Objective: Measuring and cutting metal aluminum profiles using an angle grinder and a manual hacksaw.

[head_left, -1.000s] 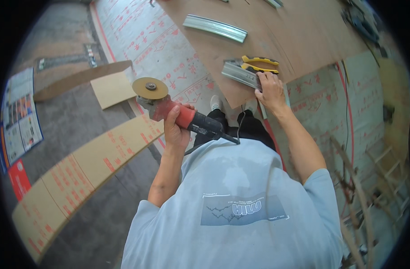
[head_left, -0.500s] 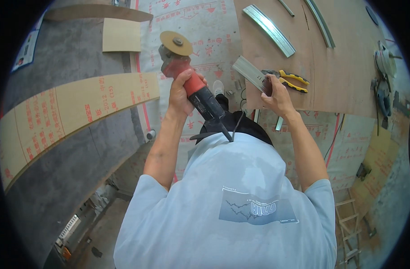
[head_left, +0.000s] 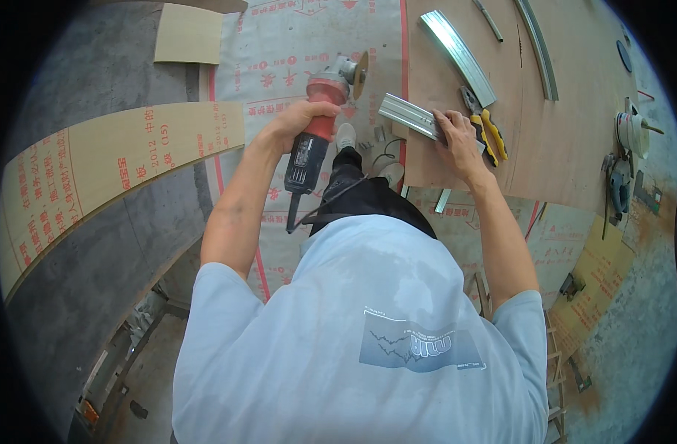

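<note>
My left hand [head_left: 298, 124] is wrapped around the red and black body of an angle grinder [head_left: 307, 161]. Its thin tan cutting disc [head_left: 361, 75] stands nearly edge-on, apart from the metal. A cord runs from the grinder's lower end past my dark trousers. Under the fingers of my right hand [head_left: 460, 144] is a short silvery metal channel [head_left: 411, 116], held at its right end on the wooden board. The channel's other end sticks out past the board's left edge, close to the disc. Pliers [head_left: 493, 139] with yellow and black handles lie just right of that hand.
Longer metal channels [head_left: 460, 59] and a thin metal rod [head_left: 488, 20] lie on the wooden board [head_left: 567, 152]. Small metal offcuts are on the covered floor near my shoe [head_left: 346, 135]. Printed board strips [head_left: 124, 159] lie at the left. A white reel [head_left: 633, 133] stands far right.
My left hand has swung the grinder rightward and turned it, so the disc now shows its edge. The channel in my right hand has been tilted over and now shows its grooved side.
</note>
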Tool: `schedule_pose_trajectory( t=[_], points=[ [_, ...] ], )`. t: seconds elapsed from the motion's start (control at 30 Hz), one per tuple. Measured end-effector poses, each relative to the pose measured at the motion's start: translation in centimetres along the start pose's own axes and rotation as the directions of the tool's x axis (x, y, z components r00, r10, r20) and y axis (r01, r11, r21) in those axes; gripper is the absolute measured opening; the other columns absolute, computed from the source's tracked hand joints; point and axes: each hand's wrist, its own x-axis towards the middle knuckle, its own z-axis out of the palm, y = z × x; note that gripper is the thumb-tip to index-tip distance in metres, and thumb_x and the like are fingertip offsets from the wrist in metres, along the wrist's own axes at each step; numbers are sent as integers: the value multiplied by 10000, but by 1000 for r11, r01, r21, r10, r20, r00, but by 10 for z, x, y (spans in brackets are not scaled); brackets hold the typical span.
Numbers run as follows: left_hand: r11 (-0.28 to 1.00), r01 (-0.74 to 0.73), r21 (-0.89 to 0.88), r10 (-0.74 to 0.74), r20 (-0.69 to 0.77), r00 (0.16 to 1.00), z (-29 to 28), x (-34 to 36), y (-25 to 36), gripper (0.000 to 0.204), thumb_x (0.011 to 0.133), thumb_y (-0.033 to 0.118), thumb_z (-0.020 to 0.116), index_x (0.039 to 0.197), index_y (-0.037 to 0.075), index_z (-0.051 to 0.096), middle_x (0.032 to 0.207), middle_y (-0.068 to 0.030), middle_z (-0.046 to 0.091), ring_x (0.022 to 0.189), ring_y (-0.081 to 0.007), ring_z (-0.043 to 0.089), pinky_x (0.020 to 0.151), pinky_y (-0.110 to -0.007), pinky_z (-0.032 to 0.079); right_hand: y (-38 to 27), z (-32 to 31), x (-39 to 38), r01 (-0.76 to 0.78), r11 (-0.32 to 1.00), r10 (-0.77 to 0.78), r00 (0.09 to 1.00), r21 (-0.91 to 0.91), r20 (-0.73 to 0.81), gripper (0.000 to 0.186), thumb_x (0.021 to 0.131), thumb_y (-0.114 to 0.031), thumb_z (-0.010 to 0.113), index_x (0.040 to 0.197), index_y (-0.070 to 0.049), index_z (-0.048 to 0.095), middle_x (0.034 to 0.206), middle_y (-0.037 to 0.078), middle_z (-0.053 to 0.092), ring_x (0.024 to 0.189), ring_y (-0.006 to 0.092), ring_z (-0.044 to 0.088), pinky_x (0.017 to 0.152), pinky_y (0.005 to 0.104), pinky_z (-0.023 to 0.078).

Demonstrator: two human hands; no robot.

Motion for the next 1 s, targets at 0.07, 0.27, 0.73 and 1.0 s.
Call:
schedule_pose_trajectory(
  t=[0.07, 0.27, 0.73, 1.0],
  points=[
    [998, 38, 46, -41, 48, 998, 3, 5, 1, 315, 855, 253, 771, 1004, 47, 585, 837, -106, 677, 686, -182, 688, 648, -310, 596, -3, 16, -5, 1, 1000, -1, 1000, -1, -12, 768, 779, -8, 725, 1494, -147, 482, 1322, 153, 498, 1256, 342, 473, 1092, 455, 380],
    [992, 70, 107, -80, 97, 992, 2, 20, -6, 320, 841, 244, 773, 995, 42, 578, 833, -104, 665, 685, -172, 667, 647, -306, 584, -16, 38, -17, 15, 998, -24, 988, -66, -152, 743, 851, -141, 734, 1535, -181, 445, 1308, 118, 466, 1249, 326, 439, 1095, 462, 327],
    [996, -7, 92, 0, 75, 997, 17, 19, -23, 323, 824, 239, 785, 992, 32, 603, 789, -99, 671, 634, -177, 662, 589, -315, 571, -18, 39, -16, 3, 994, -18, 991, -110, -134, 700, 867, -206, 738, 1517, -198, 477, 1279, 108, 475, 1221, 317, 447, 1071, 455, 336],
    [994, -37, 102, 33, 41, 999, 24, 18, -31, 309, 828, 219, 784, 996, 31, 605, 794, -97, 669, 653, -179, 668, 595, -324, 570, -17, 37, -15, -18, 996, 4, 990, -90, -144, 680, 872, -210, 735, 1505, -200, 489, 1285, 116, 485, 1226, 323, 448, 1071, 459, 339]
  ],
)
